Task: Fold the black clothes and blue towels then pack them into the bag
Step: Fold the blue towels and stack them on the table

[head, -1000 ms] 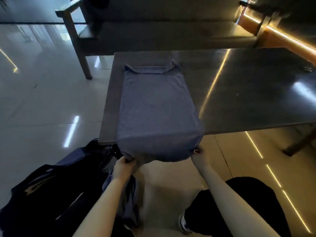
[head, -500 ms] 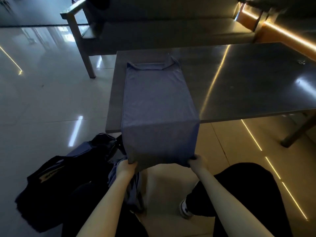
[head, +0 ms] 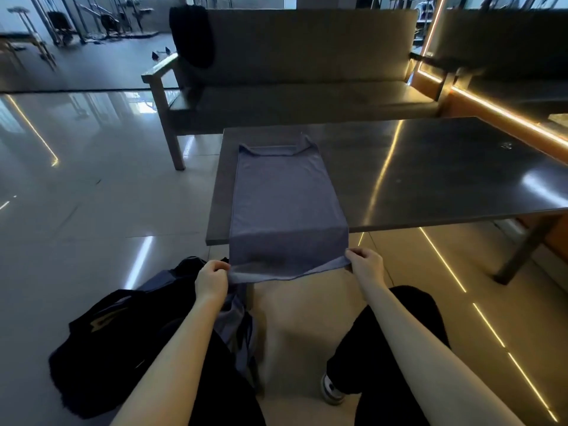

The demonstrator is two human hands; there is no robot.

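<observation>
My left hand [head: 212,279] and right hand [head: 367,267], apart, pinch the near corners of the towel [head: 282,195]; hem now raised toward the worktop [head: 445,179] edge, half-fold starting

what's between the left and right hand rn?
Head view: the near hem of the blue towel, stretched between left hand and right hand, each pinching a corner, off the table edge.

I am raising my left hand [head: 212,280] and right hand [head: 367,267], each pinching a near corner of the blue towel [head: 285,195], bringing its hanging edge up toward the table [head: 445,179] edge.
</observation>
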